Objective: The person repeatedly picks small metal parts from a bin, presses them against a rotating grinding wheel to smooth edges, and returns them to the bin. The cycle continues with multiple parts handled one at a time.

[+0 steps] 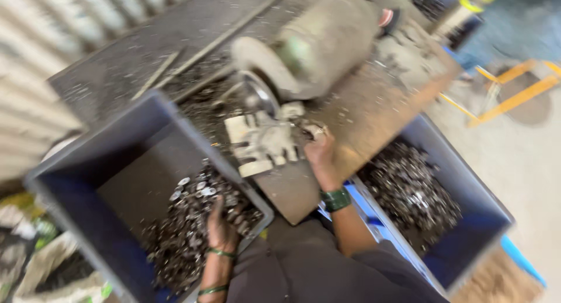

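My left hand (222, 227) reaches into a blue plastic bin (76, 180) and rests on a heap of small shiny metal parts (193, 221); whether it grips any is hidden. My right hand (320, 154) lies on the wooden workbench (362, 116) beside a pale metal fixture (263, 142), with its fingertips closed around a small metal piece (315, 130). The fixture sits under a dusty bench grinder motor (315, 43) with a round wheel (260, 60). The picture is blurred by motion.
A second blue bin (467, 221) at the right holds more small metal parts (409, 189). Metal shavings and thin rods cover a dark tabletop (146, 52) behind. A corrugated wall (35, 40) stands at the left; a yellow metal frame (514, 87) lies on the floor.
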